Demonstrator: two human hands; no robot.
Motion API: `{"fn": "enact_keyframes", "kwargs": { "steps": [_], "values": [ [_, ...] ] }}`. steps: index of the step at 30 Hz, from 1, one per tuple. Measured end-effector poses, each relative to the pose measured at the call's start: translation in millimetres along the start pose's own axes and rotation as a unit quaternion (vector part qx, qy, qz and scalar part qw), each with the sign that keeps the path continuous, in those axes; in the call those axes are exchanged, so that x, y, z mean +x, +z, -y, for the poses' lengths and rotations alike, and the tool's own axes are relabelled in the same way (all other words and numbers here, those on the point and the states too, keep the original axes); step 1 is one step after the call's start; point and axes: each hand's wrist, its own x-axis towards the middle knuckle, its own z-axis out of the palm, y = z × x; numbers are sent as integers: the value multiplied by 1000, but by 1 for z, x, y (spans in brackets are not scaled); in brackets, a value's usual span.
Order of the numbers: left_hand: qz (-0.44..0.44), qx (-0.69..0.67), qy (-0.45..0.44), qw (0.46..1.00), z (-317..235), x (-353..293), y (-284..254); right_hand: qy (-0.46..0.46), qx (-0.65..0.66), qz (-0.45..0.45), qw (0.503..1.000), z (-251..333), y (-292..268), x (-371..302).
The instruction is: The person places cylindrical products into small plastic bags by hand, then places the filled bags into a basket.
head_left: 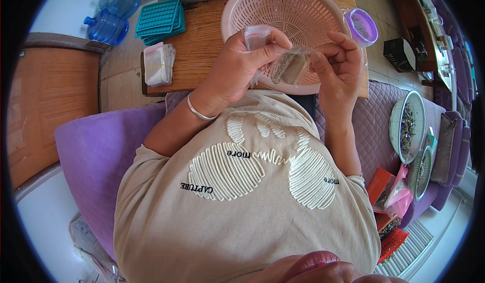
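Note:
Over the near side of a pink plastic colander (pixel 233 10), a small clear plastic bag (pixel 292 70) hangs between my two hands. Something greenish-brown shows in or through it; I cannot tell exactly what. My left hand (pixel 241 63) pinches the bag's top edge at one end between thumb and forefinger. More clear bags (pixel 257 37) with a reddish strip are tucked in that same hand. At the other end, my right hand (pixel 341 65) grips the bag's top edge with thumb and fingers.
On the wooden table (pixel 202 25) lie a banded stack of clear bags (pixel 158 65) and teal trays (pixel 159 19). A purple-rimmed tub (pixel 361 26) stands right of the colander. Baskets of dried material (pixel 407 126) rest on the sofa at right. Blue water jugs (pixel 107 27) stand far left.

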Motion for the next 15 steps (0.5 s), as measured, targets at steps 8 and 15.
{"fn": "enact_keyframes", "kwargs": {
  "steps": [8,15],
  "values": [
    [166,202,208,942,-11,10,-18,15,153,39,987,-5,-3,-3],
    [179,265,158,934,-21,15,-20,81,185,52,978,9,-3,9]
  ]
}}
